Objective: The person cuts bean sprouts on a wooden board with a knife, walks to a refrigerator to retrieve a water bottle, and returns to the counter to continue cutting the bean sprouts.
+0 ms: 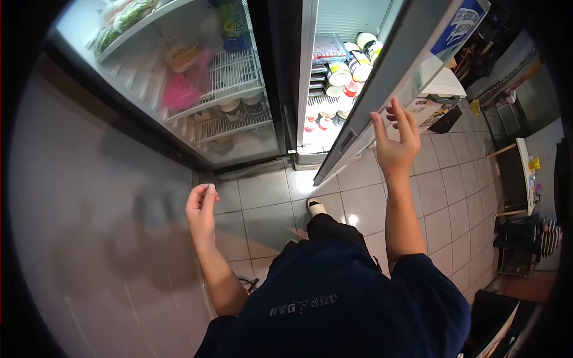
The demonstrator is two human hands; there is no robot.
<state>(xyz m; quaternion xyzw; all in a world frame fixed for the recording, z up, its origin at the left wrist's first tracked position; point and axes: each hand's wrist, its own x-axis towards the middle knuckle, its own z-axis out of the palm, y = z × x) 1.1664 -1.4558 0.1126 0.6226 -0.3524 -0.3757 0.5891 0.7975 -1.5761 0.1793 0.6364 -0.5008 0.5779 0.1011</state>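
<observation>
spreading its thumb and fingers apart, the right hand (399,144) is at the edge of the cooler door (388,71); whether a fingertip touches it, i cannot tell. the left hand (203,207) hangs well apart from the door, its fingers curled and its thumb against the index finger; nothing shows between them. handling the swung-out door appears to be the step in hand, and guiding it either way would, i judge, call for firm contact between the right hand and that edge. the door stands ajar in front of the person (370,310), to the right of the lit interior (337,24). its long axis is upright, though the view slants it from low centre to upper right; its free edge points toward the person, and a blue label (462,27) is on its upper part. inside are jars (360,61) and bottles (324,123). to the left, a 2nd cooler (268,71), closed behind its glass, holds a pink bag (185,86). 1 light slipper (316,207) is on the tiled floor (262,194).
</observation>
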